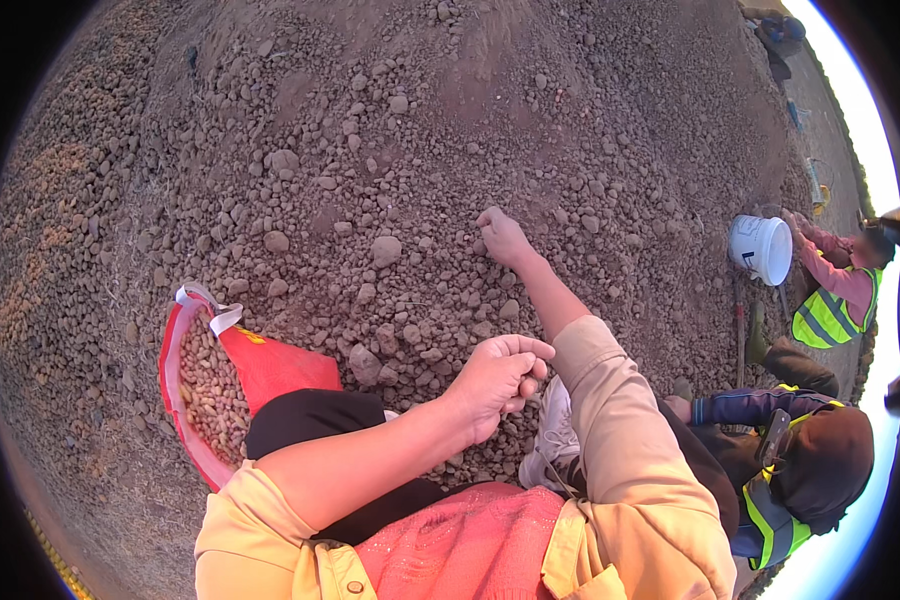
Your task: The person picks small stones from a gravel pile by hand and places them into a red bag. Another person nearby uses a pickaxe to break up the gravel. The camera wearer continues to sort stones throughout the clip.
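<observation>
My right hand (pixel 504 238) reaches down to the clods of dry soil (pixel 386 251), its fingers bent towards the ground. Its fingertips are too small and partly hidden to show whether anything is between them. Closer to my body, my left hand (pixel 491 386) is held above the clods beside my right cuff, with its fingers curled inward. Whatever may lie in its palm is hidden. A red woven bag (pixel 289 367) with white handles stands at my left knee, its mouth wide. Inside are many unshelled peanuts (pixel 214 386).
A co-worker in a hi-vis vest (pixel 832 311) holds a white bucket (pixel 761 247) at the right. Another person in a dark head covering (pixel 825 469) crouches close on my right. My white shoe (pixel 555 431) rests on the clods. Loose soil slopes up ahead.
</observation>
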